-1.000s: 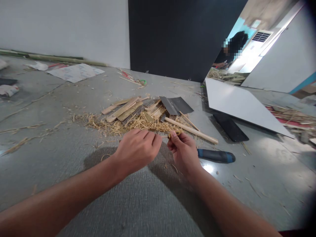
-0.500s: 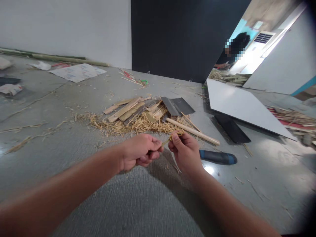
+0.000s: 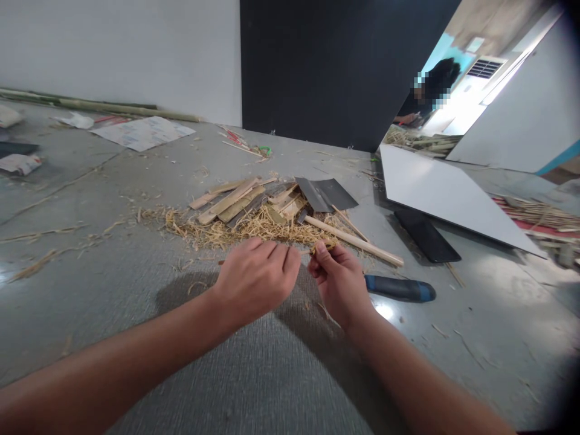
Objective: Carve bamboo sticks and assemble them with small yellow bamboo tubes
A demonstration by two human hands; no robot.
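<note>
Your left hand has rolled knuckles-up since half a second ago.
It clenches the yellowish strip, your right hand pinching its coil, before shavings on the grey floor; a black panel and white wall stand behind.

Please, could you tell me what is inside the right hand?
The right hand pinches a yellowish strip; part of it shows beside the thumb. The gripped part is covered, and the palm is hidden, so I cannot tell whether anything else is inside.
</note>
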